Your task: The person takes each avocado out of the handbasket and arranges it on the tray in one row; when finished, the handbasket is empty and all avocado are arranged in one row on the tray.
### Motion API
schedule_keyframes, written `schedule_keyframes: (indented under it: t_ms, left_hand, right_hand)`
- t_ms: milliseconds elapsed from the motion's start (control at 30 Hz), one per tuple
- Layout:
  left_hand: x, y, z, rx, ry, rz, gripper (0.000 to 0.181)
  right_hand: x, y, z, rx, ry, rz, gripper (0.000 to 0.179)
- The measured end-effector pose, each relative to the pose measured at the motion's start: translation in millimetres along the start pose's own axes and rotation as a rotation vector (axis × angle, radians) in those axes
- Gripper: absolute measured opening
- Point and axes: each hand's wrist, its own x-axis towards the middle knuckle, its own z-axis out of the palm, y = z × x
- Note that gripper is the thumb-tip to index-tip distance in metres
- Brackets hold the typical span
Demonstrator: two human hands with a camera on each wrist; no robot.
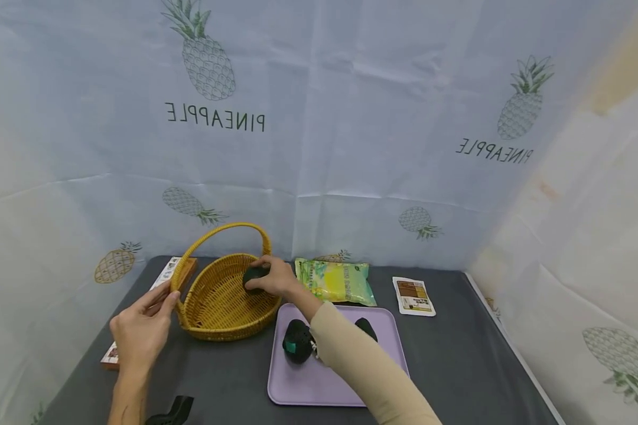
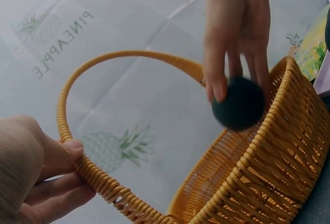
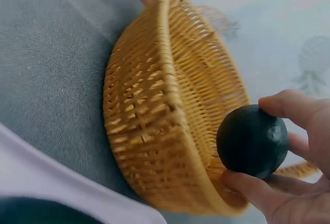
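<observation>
A dark green round fruit (image 1: 254,277) is held in the fingertips of my right hand (image 1: 277,278) just above the inside of a yellow wicker basket (image 1: 218,307). The right wrist view shows the fruit (image 3: 252,141) pinched between thumb and fingers over the basket's rim (image 3: 170,131). My left hand (image 1: 143,327) grips the basket where the handle meets the rim. In the left wrist view its thumb and fingers (image 2: 62,165) pinch the handle (image 2: 93,177), and the fruit (image 2: 238,103) hangs over the bowl.
A lavender tray (image 1: 308,383) in front of the basket carries two more dark fruits (image 1: 298,341). A yellow-green packet (image 1: 336,281) and a white-brown sachet (image 1: 413,296) lie behind it. A flat box (image 1: 171,273) lies left of the basket, and a black object (image 1: 172,410) sits at the near edge.
</observation>
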Motion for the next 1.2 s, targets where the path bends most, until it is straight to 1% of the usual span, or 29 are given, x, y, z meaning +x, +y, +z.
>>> schedule_keyframes:
  t_ms: [133,267,333,400,533,700,767,867,967,1100,1200]
  left_hand:
    - [0.1,0.5,-0.3,0.000,-0.005,-0.007,0.033]
    - [0.4,0.7,-0.1,0.002,-0.007,-0.012,0.033]
    - [0.4,0.9,-0.2,0.011,-0.001,-0.023,0.033]
    - [0.2,1.3,-0.5,0.014,0.003,-0.033,0.033]
    - [-1.0,1.7,-0.1,0.011,-0.006,-0.044,0.033]
    - [-1.1,0.1,2.2,0.010,-0.003,-0.020,0.033]
    - [-1.0,0.4,2.3,0.008,-0.004,-0.013,0.033]
    - [-0.9,1.7,3.1,0.015,-0.004,-0.025,0.032]
    - [-1.4,2.3,2.4,0.023,-0.003,-0.035,0.032]
    - [-1.2,0.8,3.4,0.025,0.014,-0.041,0.030]
    - [-0.2,0.8,4.7,0.015,0.017,-0.035,0.031]
  right_hand:
    - [-16.0,5,-27,0.134,-0.020,-0.003,0.047]
    - [-37.3,12,-60,0.214,-0.033,-0.003,0.049]
    - [-48.6,19,-76,0.197,-0.021,-0.009,0.051]
    - [-61.7,24,-92,0.190,-0.009,0.001,0.053]
    - [-88.3,40,-121,0.156,0.048,0.041,0.056]
    - [-118.6,65,-151,0.163,0.117,0.096,0.060]
    - [-130.7,76,-162,0.169,0.130,0.103,0.062]
    - [-148.1,93,-177,0.170,0.147,0.118,0.064]
    - [-163.8,109,-187,0.175,0.158,0.120,0.065]
    - [-183.3,129,-194,0.181,0.179,0.122,0.066]
    - [-196.8,141,-194,0.176,0.198,0.136,0.066]
